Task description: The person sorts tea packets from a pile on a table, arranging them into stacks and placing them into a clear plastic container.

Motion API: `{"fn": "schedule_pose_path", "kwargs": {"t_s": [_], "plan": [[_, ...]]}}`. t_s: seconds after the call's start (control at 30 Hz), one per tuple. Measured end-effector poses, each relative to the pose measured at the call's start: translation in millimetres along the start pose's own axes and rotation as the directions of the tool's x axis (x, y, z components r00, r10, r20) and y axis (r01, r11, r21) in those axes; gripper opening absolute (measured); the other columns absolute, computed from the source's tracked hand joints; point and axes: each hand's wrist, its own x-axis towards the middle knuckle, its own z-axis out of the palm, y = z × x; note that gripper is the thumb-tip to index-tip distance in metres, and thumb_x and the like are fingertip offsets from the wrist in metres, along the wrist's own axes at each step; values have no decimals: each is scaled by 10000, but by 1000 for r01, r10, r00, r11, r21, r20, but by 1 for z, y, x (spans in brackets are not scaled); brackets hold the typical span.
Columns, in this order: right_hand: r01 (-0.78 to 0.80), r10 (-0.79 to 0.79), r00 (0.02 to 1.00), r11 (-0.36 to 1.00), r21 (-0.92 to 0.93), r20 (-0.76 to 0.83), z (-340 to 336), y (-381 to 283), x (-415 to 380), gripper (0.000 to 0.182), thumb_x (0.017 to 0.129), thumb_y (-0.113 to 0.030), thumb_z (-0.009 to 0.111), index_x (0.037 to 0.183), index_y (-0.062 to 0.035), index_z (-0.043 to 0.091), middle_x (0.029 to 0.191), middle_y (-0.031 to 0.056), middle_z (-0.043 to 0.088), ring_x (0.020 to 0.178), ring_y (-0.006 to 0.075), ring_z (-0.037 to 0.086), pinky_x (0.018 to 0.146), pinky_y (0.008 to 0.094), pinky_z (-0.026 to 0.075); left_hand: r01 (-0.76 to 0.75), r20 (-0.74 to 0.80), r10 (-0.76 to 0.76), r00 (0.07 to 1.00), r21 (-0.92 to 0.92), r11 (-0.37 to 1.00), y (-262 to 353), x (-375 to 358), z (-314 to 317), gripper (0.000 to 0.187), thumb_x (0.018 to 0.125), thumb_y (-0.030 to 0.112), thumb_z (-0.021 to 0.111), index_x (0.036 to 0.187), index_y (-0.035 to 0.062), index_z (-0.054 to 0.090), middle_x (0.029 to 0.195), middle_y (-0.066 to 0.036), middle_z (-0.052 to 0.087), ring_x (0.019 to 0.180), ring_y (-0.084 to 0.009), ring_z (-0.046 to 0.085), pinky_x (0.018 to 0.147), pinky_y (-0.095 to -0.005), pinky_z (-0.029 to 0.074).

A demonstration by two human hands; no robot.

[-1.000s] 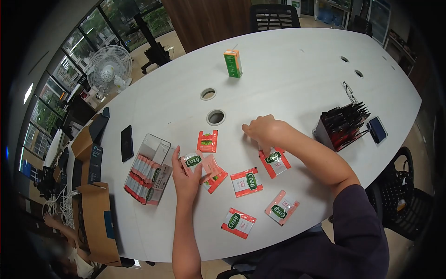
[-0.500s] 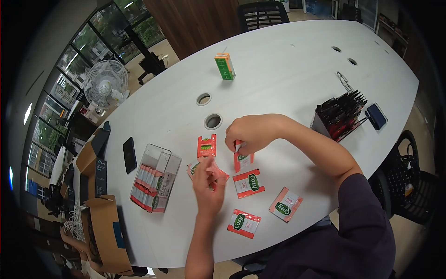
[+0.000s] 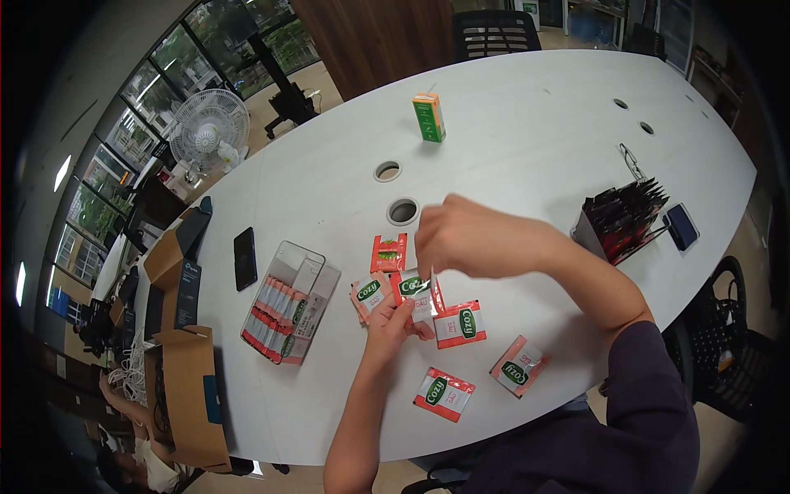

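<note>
My left hand [image 3: 388,327] grips a red and white Cozy sachet [image 3: 422,304] by its lower edge, above the table. My right hand [image 3: 469,237] is closed, its fingertips pinched at the upper right corner of that same sachet. Loose sachets lie around my hands: a red one [image 3: 388,252] behind, a Cozy one [image 3: 369,293] to the left, another [image 3: 460,324] to the right. Nearer me lie a further Cozy sachet [image 3: 444,394] and one turned around [image 3: 519,367]. A clear plastic box [image 3: 322,290] on the left holds a row of similar sachets.
Left of the box lie a black phone [image 3: 245,259] and open cardboard boxes [image 3: 193,395]. A juice carton [image 3: 429,118] stands farther back. At right are a holder with black packets [image 3: 621,216], a dark phone [image 3: 682,227] and glasses [image 3: 632,162]. Another person [image 3: 148,461] sits lower left.
My hands have come together on one sachet, its Cozy label now facing up. Half a second ago they were apart, with a sachet hanging from my right hand. The view has shifted slightly.
</note>
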Motion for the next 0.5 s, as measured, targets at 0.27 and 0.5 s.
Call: {"fn": "schedule_pose_path", "kwargs": {"t_s": [0.27,0.5], "plan": [[60,-55,996,994,-87,66,42,-21,11,327,806,-125,700,1126,-61,674,1130,69,648,1133,218,562,962,383,418,64,60,-47,997,-317,946,12,-9,11,346,1062,304,452,1315,73,499,1132,-66,637,708,-189,643,628,-322,518],[-187,151,972,960,-207,-179,45,-19,19,671,737,-285,834,1305,-65,552,1275,115,578,1188,253,551,937,390,426,-16,16,22,1000,-315,949,4,-4,-5,280,1069,244,464,1297,87,511,1099,-26,634,705,-165,606,643,-303,496]]}}
